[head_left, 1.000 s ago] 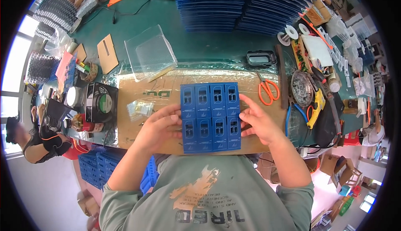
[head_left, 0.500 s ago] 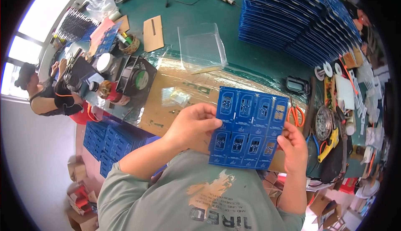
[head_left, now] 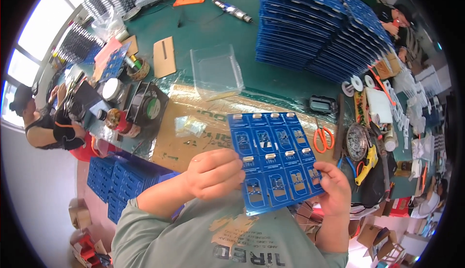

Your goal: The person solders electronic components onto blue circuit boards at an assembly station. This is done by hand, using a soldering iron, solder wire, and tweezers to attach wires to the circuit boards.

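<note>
A blue circuit board panel (head_left: 277, 160) is held tilted in front of my chest. It is divided into several small boards with cut-out openings, and small silvery connectors run in rows along its top edge and middle. My left hand (head_left: 215, 173) is closed at the panel's left edge, its fingers curled and their tips partly hidden. At the lower right edge, my right hand (head_left: 335, 185) pinches the panel between thumb and fingers. Beneath and beyond it lies a cardboard sheet (head_left: 181, 147) on the bench, with small clear bags (head_left: 190, 126) on it.
Tall stacks of blue panels (head_left: 300, 35) stand at the far right. A clear plastic tray (head_left: 218, 72) sits beyond the cardboard. Orange-handled scissors (head_left: 323, 138), a black tray (head_left: 323, 104) and a yellow-handled tool (head_left: 366, 166) lie to the right; a fan (head_left: 149, 104) stands left. Another person (head_left: 41, 127) sits at far left.
The panel has been turned over, so the face with connectors now shows. Both hands have moved slightly lower, and the left hand's fingers have curled in. The view has shifted.
</note>
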Demonstrator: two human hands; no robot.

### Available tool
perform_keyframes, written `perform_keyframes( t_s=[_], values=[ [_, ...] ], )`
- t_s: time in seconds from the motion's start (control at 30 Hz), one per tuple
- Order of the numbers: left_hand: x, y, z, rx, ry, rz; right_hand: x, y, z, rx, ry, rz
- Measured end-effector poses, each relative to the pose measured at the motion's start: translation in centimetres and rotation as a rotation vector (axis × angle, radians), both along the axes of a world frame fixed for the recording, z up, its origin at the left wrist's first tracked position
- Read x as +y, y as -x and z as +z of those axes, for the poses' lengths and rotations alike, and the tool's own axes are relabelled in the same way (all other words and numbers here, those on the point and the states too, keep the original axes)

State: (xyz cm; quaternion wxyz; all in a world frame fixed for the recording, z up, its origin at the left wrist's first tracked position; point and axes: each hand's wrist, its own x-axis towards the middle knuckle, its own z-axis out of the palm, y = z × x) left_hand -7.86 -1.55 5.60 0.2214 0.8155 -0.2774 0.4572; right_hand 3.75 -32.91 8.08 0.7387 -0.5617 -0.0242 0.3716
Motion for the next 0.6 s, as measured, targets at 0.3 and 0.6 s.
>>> perform_keyframes(
  t_s=[0.3,0.6],
  values=[
    [0.6,-0.2,0.6,-0.047,-0.104,0.122,-0.5,1.9,-0.9,0.130,-0.124,0.000],
    [0.4,-0.7,1.1,-0.114,-0.149,0.095,-0.7,0.2,0.6,0.106,-0.248,-0.007]
  ],
)
